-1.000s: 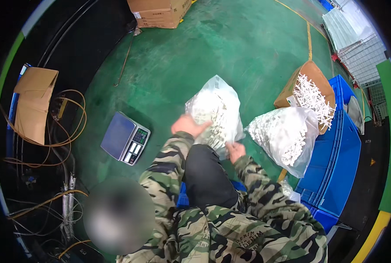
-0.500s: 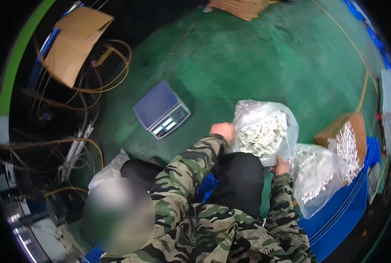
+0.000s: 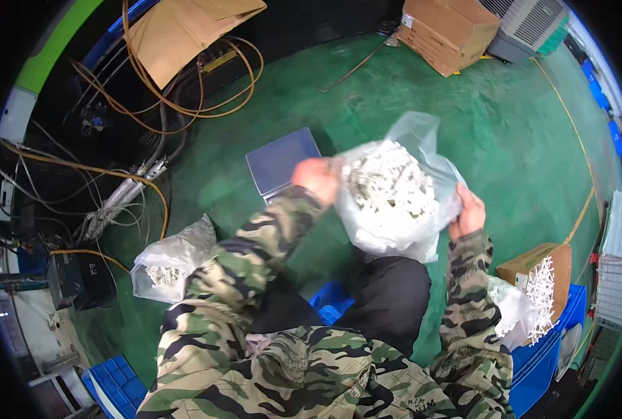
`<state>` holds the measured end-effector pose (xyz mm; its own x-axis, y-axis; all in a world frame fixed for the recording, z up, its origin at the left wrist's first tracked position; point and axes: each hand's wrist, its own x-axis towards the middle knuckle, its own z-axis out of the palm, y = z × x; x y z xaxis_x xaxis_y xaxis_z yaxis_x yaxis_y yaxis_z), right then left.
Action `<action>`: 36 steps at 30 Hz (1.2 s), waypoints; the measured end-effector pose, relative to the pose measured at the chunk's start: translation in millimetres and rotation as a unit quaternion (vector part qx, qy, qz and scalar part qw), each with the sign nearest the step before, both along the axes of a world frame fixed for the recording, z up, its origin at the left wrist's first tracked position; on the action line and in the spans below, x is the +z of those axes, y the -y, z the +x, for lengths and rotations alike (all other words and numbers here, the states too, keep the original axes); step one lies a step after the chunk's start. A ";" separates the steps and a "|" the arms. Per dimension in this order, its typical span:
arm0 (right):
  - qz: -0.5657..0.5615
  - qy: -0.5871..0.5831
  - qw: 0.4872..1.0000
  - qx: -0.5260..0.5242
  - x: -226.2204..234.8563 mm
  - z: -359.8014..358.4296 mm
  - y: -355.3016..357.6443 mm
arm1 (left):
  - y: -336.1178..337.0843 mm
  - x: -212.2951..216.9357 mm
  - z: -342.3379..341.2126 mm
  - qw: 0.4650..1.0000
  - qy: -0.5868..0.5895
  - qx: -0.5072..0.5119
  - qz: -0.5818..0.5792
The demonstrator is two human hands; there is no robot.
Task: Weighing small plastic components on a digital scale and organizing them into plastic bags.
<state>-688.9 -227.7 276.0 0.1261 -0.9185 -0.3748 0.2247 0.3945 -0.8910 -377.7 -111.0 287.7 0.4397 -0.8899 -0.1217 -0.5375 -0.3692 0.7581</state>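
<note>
A clear plastic bag [image 3: 384, 234] full of small white pieces [image 3: 395, 181] hangs between my two hands, its top spread wide. My left hand [image 3: 316, 179], somewhat blurred, is closed on the bag's left rim. On the opposite side, my right hand [image 3: 469, 211] grips the bag's rim with bent fingers. Behind my left hand stands a digital scale [image 3: 282, 159] with a blue-grey plate; my hand and sleeve cover its lower part, display included.
Another bag [image 3: 178, 255] of white pieces lies at left. At right, a carton [image 3: 524, 265] of white pieces and a plastic bag [image 3: 510, 314] sit by a blue crate [image 3: 538, 363]. Hoses [image 3: 238, 105] loop at upper left; a cardboard box [image 3: 447, 35] stands at the back.
Both hands have raised the bag off my knee area and carried it towards the scale. My left hand now overlaps the scale. The whole view has shifted too.
</note>
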 end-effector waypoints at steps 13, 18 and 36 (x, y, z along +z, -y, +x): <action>-0.053 0.096 0.978 0.179 39.4 266.0 47.2 | -93.8 39.8 139.0 0.908 -0.103 0.351 -0.207; -0.029 0.011 0.988 0.150 -24.2 322.8 48.8 | -80.8 5.8 160.0 0.941 0.082 0.322 -0.063; 0.095 0.001 0.970 0.222 15.1 265.3 -0.3 | -78.7 0.8 240.2 0.855 0.098 0.432 -0.270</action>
